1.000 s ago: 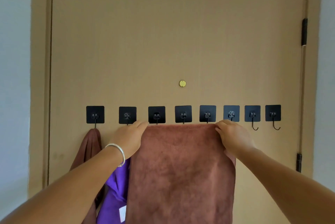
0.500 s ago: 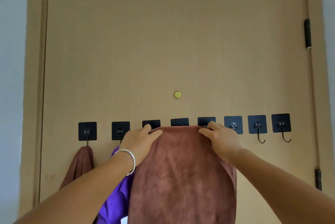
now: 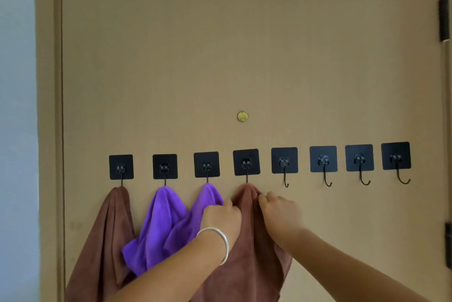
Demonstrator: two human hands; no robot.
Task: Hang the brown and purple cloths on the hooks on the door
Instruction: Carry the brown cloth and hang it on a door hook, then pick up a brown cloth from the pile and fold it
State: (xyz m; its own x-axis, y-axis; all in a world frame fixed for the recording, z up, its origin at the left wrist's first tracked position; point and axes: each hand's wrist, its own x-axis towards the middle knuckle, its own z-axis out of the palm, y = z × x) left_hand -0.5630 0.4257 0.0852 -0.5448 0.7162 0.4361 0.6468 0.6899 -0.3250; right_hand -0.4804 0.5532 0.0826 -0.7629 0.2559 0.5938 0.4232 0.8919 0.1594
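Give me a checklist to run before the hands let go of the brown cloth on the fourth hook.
1. Brown cloth gathered up under the fourth hook: ok.
2. Cloth actually caught on the hook tip: cannot tell, the fabric hides the tip.
3. Left hand and right hand both have a grip on the cloth just below the hook: ok.
4. First three hooks already loaded, first brown cloth and purple cloth: ok.
5. Fifth hook beside the right hand bare: ok.
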